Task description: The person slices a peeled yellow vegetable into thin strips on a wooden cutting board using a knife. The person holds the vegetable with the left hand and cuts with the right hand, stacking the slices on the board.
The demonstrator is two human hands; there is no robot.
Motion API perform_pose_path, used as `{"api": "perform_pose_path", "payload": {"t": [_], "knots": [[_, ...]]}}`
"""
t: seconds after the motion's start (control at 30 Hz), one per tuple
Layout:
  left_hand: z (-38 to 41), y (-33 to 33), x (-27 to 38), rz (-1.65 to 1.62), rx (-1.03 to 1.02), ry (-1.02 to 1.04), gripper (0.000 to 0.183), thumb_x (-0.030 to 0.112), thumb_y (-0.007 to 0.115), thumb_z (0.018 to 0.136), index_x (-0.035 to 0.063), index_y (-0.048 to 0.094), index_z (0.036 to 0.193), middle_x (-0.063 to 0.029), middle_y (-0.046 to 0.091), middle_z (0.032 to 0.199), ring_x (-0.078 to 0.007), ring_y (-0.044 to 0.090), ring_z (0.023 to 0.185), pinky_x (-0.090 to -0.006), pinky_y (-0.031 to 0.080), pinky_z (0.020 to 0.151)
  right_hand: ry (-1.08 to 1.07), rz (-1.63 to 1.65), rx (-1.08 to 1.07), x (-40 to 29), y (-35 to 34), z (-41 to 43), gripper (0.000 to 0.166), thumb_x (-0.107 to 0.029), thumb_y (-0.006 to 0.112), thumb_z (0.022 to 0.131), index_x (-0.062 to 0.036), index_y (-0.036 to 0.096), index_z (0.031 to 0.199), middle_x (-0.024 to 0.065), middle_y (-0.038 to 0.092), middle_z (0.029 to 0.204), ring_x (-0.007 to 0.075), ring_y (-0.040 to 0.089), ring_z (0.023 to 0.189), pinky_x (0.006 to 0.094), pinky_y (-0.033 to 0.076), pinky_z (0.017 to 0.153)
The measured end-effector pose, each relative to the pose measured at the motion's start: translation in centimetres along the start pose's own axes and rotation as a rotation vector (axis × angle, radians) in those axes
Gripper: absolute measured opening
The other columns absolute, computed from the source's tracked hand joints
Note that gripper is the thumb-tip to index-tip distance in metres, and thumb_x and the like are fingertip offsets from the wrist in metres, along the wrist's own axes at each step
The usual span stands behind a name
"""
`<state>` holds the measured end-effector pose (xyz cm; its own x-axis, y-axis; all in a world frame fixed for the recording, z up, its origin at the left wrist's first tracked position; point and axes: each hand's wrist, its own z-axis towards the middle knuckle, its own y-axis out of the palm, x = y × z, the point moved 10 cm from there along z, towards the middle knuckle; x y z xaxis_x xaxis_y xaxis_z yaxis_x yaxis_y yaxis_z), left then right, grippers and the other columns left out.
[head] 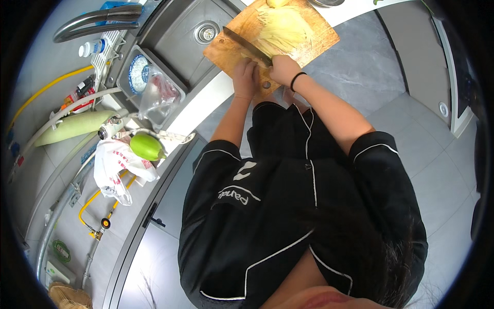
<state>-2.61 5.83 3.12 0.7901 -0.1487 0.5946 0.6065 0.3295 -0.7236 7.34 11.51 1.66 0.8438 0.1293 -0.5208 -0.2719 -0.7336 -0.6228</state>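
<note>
My right hand [285, 70] grips the handle of a kitchen knife [247, 44]; its dark blade slants up and left across a wooden cutting board [323, 43]. On the blade's near side, my left hand [245, 77] has its fingers curled down onto pale yellow vegetable slices [252, 58], mostly hidden by the hand and blade. Beyond the knife lies a spread pile of thin, pale yellow shreds [283, 33], apparently potato. A whole peeled piece [276, 3] sits at the board's far end, cut off by the picture's edge. Near me, the board has a round hole.
Left of the board is a steel sink [170, 36] with a drain [207, 33]. A plastic basin [158, 120] holds a blue-patterned bowl [138, 73] and a clear bag [160, 94]. Nearby are a green gourd [146, 146], a white plastic bag [115, 158] and a metal bowl [327, 2].
</note>
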Motion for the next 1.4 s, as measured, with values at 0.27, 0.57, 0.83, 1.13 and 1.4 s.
{"api": "perform_pose_path", "payload": {"t": [0.27, 0.57, 0.83, 1.13, 1.4], "knots": [[-0.4, 0.3, -1.3, 0.025, -0.031, -0.022, 0.021, 0.004, 0.059, 0.074, 0.0048, 0.057, 0.095, -0.0158, 0.055, 0.101, -0.0343, 0.052, 0.094, -0.0411, 0.045, 0.079, 0.001, -0.057, -0.005, -1.5, 0.1, -3.1, 0.026, -0.022, 0.064, 0.071, 0.0015, 0.065, 0.082, 0.0224, 0.063, 0.082, 0.0332, 0.063, 0.08, 0.0402, 0.05, 0.071], [-0.3, 0.1, -0.9, 0.021, -0.033, -0.001, 0.022, 0.004, 0.059, 0.073, 0.003, 0.056, 0.095, -0.0161, 0.054, 0.1, -0.0346, 0.052, 0.094, -0.0411, 0.044, 0.08, -0.008, -0.057, -0.007, -1.7, 0.6, -2.9, 0.032, -0.026, 0.069, 0.071, 0.0043, 0.064, 0.079, 0.0226, 0.063, 0.08, 0.0352, 0.062, 0.077, 0.0398, 0.05, 0.068], [0.1, 0.4, -0.7, 0.004, -0.039, 0.042, 0.017, 0.006, 0.06, 0.075, 0.0039, 0.056, 0.092, -0.0158, 0.054, 0.099, -0.0347, 0.051, 0.09, -0.0419, 0.042, 0.079, 0.072, -0.047, -0.14, -1.3, 1.4, -0.7, 0.022, -0.015, 0.057, 0.073, 0.0017, 0.065, 0.084, 0.0235, 0.063, 0.081, 0.0337, 0.063, 0.08, 0.0396, 0.05, 0.072], [-0.2, -0.1, -0.8, 0.033, 0.0, 0.01, 0.013, 0.006, 0.06, 0.076, 0.0047, 0.055, 0.088, -0.0135, 0.053, 0.097, -0.0332, 0.051, 0.088, -0.0419, 0.043, 0.076, 0.034, -0.046, 0.019, -0.9, -0.6, -2.6, 0.031, -0.024, 0.07, 0.066, 0.0022, 0.064, 0.082, 0.0232, 0.063, 0.08, 0.0352, 0.062, 0.079, 0.0394, 0.05, 0.071], [-0.6, 0.0, -1.0, 0.031, 0.013, 0.024, 0.015, 0.006, 0.061, 0.074, 0.0027, 0.055, 0.087, -0.0158, 0.053, 0.097, -0.0364, 0.05, 0.092, -0.0439, 0.042, 0.08, -0.015, -0.134, -0.028, -2.1, 0.8, -2.8, 0.021, -0.018, 0.061, 0.073, 0.0002, 0.066, 0.082, 0.0214, 0.064, 0.08, 0.0334, 0.063, 0.078, 0.0392, 0.051, 0.071]]}}
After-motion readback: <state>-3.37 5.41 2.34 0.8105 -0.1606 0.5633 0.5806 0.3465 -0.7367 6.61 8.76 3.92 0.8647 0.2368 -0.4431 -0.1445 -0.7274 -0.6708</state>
